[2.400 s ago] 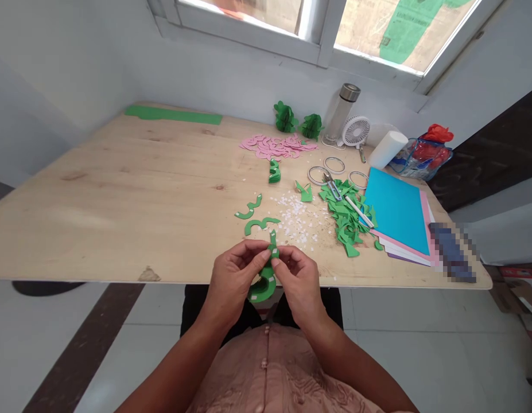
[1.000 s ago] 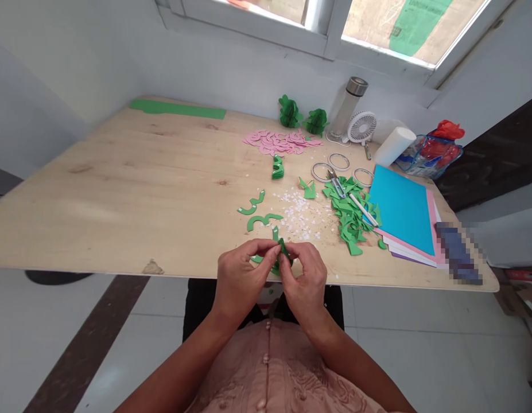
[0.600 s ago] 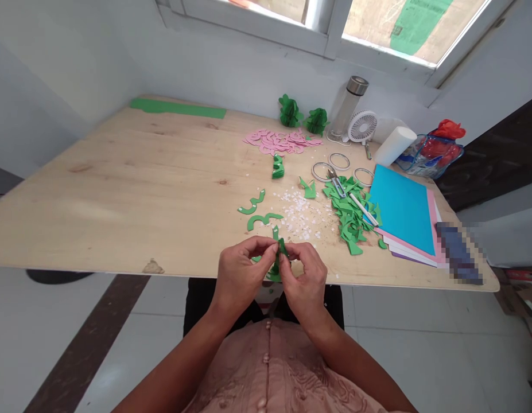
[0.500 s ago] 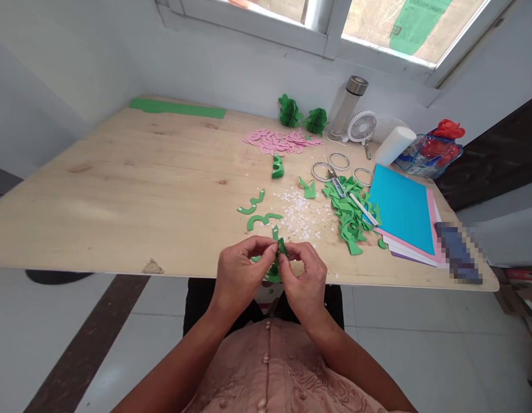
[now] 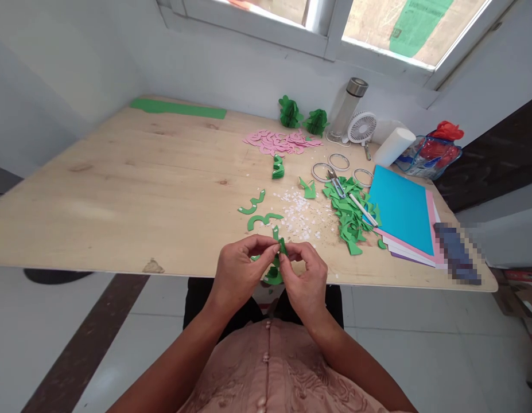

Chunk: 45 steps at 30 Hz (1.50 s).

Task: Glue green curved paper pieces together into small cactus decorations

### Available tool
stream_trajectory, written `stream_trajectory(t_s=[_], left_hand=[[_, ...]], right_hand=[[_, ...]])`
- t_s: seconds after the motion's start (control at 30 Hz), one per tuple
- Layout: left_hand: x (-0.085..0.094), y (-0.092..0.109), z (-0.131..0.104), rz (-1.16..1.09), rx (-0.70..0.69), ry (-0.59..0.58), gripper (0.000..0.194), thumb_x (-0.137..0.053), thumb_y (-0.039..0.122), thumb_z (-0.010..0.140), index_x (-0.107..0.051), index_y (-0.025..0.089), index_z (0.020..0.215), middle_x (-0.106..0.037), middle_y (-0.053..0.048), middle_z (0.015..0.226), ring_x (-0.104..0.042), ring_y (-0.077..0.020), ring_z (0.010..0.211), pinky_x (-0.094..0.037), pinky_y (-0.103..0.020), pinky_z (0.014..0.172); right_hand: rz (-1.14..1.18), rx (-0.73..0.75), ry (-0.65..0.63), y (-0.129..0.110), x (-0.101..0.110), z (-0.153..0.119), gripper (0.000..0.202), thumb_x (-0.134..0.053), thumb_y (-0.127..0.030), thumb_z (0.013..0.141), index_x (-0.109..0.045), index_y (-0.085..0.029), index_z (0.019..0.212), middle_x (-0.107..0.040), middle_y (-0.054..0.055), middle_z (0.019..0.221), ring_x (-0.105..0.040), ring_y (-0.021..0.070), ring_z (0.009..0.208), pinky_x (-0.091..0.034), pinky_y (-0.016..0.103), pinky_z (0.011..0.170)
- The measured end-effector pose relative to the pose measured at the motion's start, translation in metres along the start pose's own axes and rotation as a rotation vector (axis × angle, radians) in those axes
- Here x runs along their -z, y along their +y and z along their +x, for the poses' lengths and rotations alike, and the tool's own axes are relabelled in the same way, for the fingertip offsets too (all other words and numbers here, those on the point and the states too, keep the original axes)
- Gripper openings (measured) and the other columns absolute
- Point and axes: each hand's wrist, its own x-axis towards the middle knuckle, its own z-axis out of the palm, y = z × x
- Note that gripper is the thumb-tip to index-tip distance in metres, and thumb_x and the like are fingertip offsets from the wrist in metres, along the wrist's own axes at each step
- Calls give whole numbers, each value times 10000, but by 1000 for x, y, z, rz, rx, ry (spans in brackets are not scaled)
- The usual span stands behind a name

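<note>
Both hands meet at the table's near edge over a green paper cutout [image 5: 283, 246]. My left hand [image 5: 244, 264] pinches it between thumb and forefinger, and my right hand [image 5: 306, 269] grips it from the other side; the fingers hide much of it. More green paper [image 5: 272, 276] shows just below and between the hands. Beyond my left hand lie two curvy green strips, one wavy strip [image 5: 260, 219] nearer and another scalloped strip [image 5: 252, 203] farther off, with small white patches on the farther one. White paper scraps [image 5: 301, 212] are scattered ahead of my right hand.
Green offcuts [image 5: 352, 218] lie heaped at the right, with small snips [image 5: 336, 183] on top. Tape rolls [image 5: 338, 162], coloured sheets [image 5: 403, 206] and a phone-like blurred object [image 5: 457, 252] are nearby. Farther back are pink cutouts [image 5: 283, 141], folded green paper shapes [image 5: 290, 112], a fan [image 5: 362, 127] and a bottle [image 5: 346, 109].
Almost nothing differs. Both hands keep their pinch on the green cutout with only a tiny shift of the fingers, and the view moves very slightly.
</note>
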Motion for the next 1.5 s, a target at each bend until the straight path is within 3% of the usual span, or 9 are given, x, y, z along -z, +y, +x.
stream_trajectory(t_s=[0.23, 0.47, 0.73, 0.97, 1.07, 1.13, 1.3, 1.4, 1.5], left_hand=[[0, 0, 1, -25, 15, 2, 85, -662, 243, 736, -698, 167, 721, -723, 1, 721, -680, -155, 688, -525, -221, 642], [-1, -5, 1, -20, 7, -6, 85, -649, 240, 752, -686, 170, 721, -701, 15, 696, -669, -143, 684, -510, -210, 639], [-4, -10, 13, -169, 47, 69, 147, -662, 274, 742, -670, 163, 838, -713, -17, 776, -699, -181, 739, -532, -256, 679], [-22, -15, 45, 8, -125, -125, 164, -514, 254, 812, -648, 176, 866, -708, -30, 808, -686, -174, 756, -524, -283, 715], [-31, -14, 55, 139, -140, -158, 208, -478, 302, 833, -653, 191, 817, -695, -16, 700, -655, -179, 695, -509, -301, 706], [-34, -14, 58, 160, -146, -144, 216, -507, 328, 815, -659, 195, 739, -713, -36, 751, -652, -198, 749, -503, -326, 754], [-30, -11, 46, 95, -131, -114, 247, -530, 327, 794, -688, 175, 907, -730, -87, 968, -668, -232, 916, -519, -351, 809], [-22, -3, 26, -114, 22, -212, 343, -591, 377, 780, -666, 159, 1034, -733, -79, 910, -689, -227, 853, -545, -337, 756], [-17, 1, 8, -166, 127, -332, 383, -649, 358, 755, -658, 164, 1085, -716, -61, 864, -671, -209, 819, -535, -310, 713]], right_hand=[[24, -48, -8, -2, 0, 1, 77, -581, -160, 774, -644, -191, 805, -646, 16, 739, -569, 151, 662, -468, 281, 656], [136, -203, -26, -2, 0, 4, 74, -611, -205, 749, -665, -182, 795, -640, 7, 708, -555, 145, 653, -456, 277, 647], [587, -515, -58, 9, 1, 7, 123, -694, -259, 677, -663, -177, 764, -654, -5, 697, -561, 132, 638, -444, 265, 628], [685, -579, 29, 3, 11, 8, 142, -729, -241, 621, -675, -179, 736, -670, -4, 694, -576, 133, 662, -463, 259, 642], [703, -570, 35, 3, 15, 7, 136, -725, -242, 628, -681, -184, 743, -670, -3, 691, -582, 136, 665, -468, 261, 646], [710, -565, 38, 4, 16, 7, 133, -726, -243, 629, -682, -184, 739, -667, -1, 689, -583, 140, 670, -469, 263, 646], [711, -579, 81, 7, 18, 7, 152, -738, -243, 617, -675, -182, 742, -666, -3, 699, -578, 136, 675, -465, 257, 649], [726, -581, 117, 8, 17, 8, 171, -745, -262, 618, -668, -182, 748, -671, 2, 716, -585, 143, 694, -469, 265, 669], [747, -571, 101, 7, 14, 8, 178, -747, -281, 630, -669, -184, 757, -679, 10, 740, -596, 153, 723, -474, 276, 695]])
